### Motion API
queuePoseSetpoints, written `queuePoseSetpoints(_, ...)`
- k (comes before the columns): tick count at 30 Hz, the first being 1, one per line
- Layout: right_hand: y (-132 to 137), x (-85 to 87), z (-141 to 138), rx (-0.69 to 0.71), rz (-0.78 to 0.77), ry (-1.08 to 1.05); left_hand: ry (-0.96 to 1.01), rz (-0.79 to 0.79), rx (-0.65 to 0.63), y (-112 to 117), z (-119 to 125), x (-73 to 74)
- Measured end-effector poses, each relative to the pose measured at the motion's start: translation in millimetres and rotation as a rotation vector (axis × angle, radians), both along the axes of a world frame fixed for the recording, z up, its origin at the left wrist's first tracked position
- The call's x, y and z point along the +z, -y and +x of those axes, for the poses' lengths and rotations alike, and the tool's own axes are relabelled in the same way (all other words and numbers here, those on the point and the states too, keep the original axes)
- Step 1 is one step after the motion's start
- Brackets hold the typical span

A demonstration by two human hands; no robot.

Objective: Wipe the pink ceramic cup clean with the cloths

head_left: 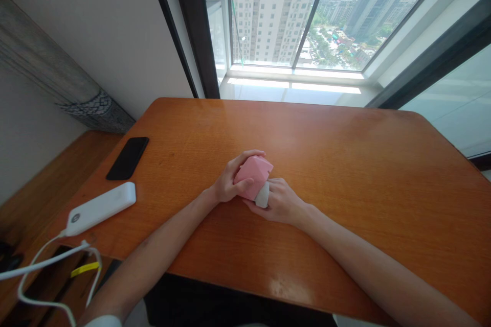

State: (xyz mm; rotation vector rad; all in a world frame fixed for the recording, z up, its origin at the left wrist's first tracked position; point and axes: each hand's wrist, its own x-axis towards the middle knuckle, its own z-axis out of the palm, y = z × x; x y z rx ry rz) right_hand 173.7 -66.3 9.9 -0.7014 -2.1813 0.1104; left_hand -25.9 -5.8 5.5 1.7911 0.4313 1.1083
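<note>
A pink faceted object, with flat angled sides, is held just above or on the table near its middle. My left hand is closed around it from the left, thumb across its near face and fingers over the far side. Against its lower right side is a light grey piece that looks like cloth. My right hand is closed on this grey piece, its fingers partly hidden behind it and the pink object. I cannot tell whether the grey piece is attached to the pink object.
The brown wooden table has rounded far corners. On its left side lie a black phone and a white power bank with a white cable. A window is beyond the far edge, and a grey curtain hangs at left.
</note>
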Motion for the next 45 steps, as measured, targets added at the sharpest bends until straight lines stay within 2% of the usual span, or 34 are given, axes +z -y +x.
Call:
queuePoseSetpoints(8, 1.1, -1.8, -7.7, -0.026, 0.015, -0.106, -0.007, -0.077, -0.062, -0.5, -4.1, 2.0)
queuePoseSetpoints(13, 2.4, 5.4, -3.5, 0.035, -0.130, -0.262, -0.007, -0.134, -0.130, -0.2, -5.9, -2.2)
queuePoseSetpoints(15, 4.0, 7.4, -1.5, 0.070, -0.316, -0.385, -0.015, -0.130, -0.139, 0.8, -5.9, -3.6)
queuePoseSetpoints(21, 1.0, 11.7, 0.3, 0.077, -1.210, -0.927, -0.144, -0.075, -0.048, 3.0, -7.2, -1.5)
queuePoseSetpoints(23, -4.9, 12.8, 2.5, 0.144, -1.393, -1.080, -0.154, -0.050, -0.029, 2.3, -7.1, -0.6)
queuePoseSetpoints(25, -11.7, 13.3, 6.2, 0.204, -1.501, -1.182, -0.153, -0.016, -0.026, 1.4, -6.2, -0.3)
queuePoseSetpoints(29, -20.7, 12.9, 12.8, 0.270, -1.560, -1.308, -0.181, 0.057, -0.012, 1.0, -3.6, -0.7)
queuePoseSetpoints(33, -20.2, 13.2, 12.0, 0.301, -1.570, -1.325, -0.187, 0.064, 0.008, 1.7, -2.7, -3.6)
queuePoseSetpoints(41, -14.4, 13.8, 6.5, 0.203, -1.532, -1.267, -0.181, 0.010, 0.012, 0.5, -3.5, -9.9)
queuePoseSetpoints(45, -11.8, 15.5, 3.0, 0.191, -1.449, -1.205, -0.170, -0.020, 0.010, 0.7, -3.6, -9.4)
